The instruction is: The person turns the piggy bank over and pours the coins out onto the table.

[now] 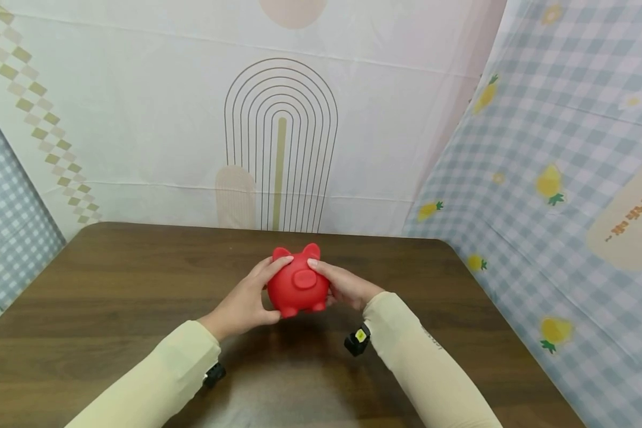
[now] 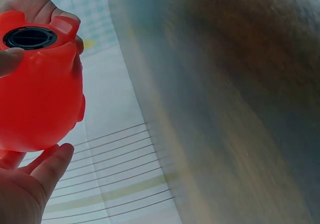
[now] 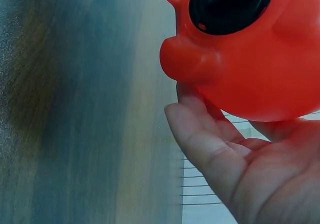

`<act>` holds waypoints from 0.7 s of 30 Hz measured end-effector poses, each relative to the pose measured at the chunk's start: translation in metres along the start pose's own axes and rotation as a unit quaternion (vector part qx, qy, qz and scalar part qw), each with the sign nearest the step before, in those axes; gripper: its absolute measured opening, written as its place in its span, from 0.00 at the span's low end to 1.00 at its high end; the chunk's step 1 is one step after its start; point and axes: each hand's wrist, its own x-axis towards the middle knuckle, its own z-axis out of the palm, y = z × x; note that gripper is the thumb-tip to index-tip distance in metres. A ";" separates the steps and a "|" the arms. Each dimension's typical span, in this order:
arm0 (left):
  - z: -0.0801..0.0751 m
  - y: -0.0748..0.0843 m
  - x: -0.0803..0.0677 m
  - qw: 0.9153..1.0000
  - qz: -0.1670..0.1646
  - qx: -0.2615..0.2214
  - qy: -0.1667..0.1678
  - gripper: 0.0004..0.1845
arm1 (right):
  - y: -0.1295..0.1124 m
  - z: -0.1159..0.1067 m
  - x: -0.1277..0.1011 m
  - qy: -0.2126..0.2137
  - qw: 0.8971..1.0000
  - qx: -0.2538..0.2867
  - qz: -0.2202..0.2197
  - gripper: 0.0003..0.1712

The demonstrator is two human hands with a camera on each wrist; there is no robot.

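A red piggy bank (image 1: 299,296) is held between both hands above the table, its snout turned toward the head camera. My left hand (image 1: 248,302) grips its left side, fingers along the upper side and thumb by a foot. On the other side my right hand (image 1: 349,286) holds it, thumb on the face near an ear, the other fingers partly hidden behind the body. Both wrist views show the underside, where a round black plug (image 2: 31,38) sits among the short feet. In the right wrist view the plug (image 3: 230,9) is cut off by the upper frame edge.
The dark wooden table (image 1: 139,279) has rounded far corners. Behind it hangs a pale printed cloth (image 1: 155,119), and a blue checked cloth (image 1: 513,226) hangs along the right edge. A small black wrist camera (image 1: 357,340) sits under the right cuff.
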 end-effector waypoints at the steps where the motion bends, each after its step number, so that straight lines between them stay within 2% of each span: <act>1: 0.000 0.000 0.000 1.000 -0.001 -0.004 0.001 0.52 | 0.000 0.000 0.000 0.001 1.000 0.000 0.001 0.38; 14: -0.002 -0.002 -0.003 1.000 -0.005 -0.016 0.019 0.51 | -0.003 0.002 -0.001 -0.005 1.000 0.009 0.004 0.43; 21: -0.003 -0.005 0.000 0.998 -0.004 -0.055 0.034 0.52 | -0.004 0.000 0.000 -0.024 0.999 0.020 -0.009 0.43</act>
